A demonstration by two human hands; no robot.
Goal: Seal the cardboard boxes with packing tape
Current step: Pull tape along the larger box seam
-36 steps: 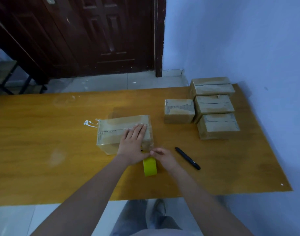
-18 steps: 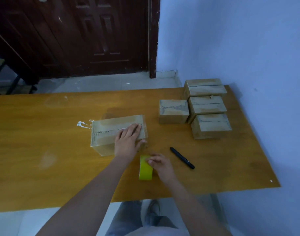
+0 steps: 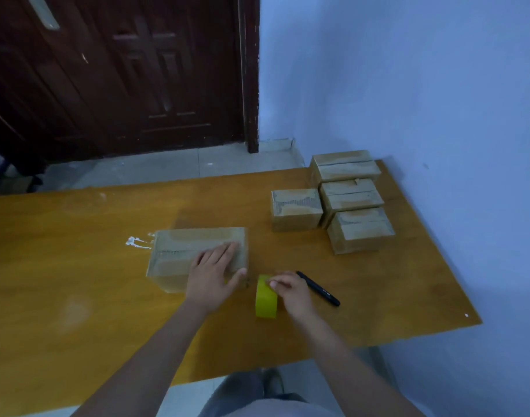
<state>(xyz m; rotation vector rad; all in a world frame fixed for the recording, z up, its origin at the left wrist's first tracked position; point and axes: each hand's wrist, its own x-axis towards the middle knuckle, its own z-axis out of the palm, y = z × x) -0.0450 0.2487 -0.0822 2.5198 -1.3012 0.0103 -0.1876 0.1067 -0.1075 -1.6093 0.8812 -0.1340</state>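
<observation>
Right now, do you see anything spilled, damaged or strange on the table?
Yes, a small white smear lies on the table, just left of the box under the left hand. It looks like dried residue or a scrape. Nothing else stands out.

no legible text, faint white marking on black marker (image 3: 318,288) too small to read

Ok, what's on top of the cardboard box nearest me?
The left hand lies flat on the nearest cardboard box, fingers straight. A taped seam shows beside it; whatever is under the palm is hidden.
</observation>
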